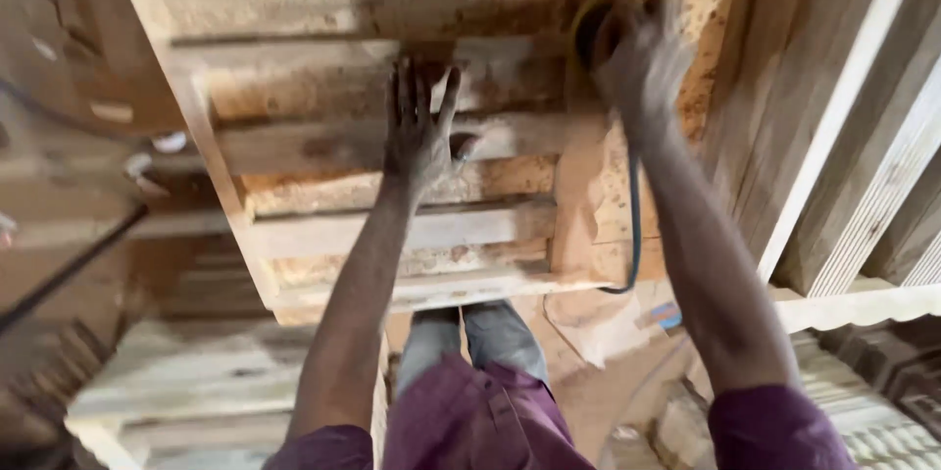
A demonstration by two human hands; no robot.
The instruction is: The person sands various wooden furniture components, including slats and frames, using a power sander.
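Left hand: lay flat, fingers spread, on the slatted wooden frame.
Right hand: fingers clamped on a blurred round power tool at the frame's far right.
Cord: hung beside the right forearm.
Surroundings: stacked planks right.

L hand flat, fingers spread, R hand curled, blurred, both arms outstretched
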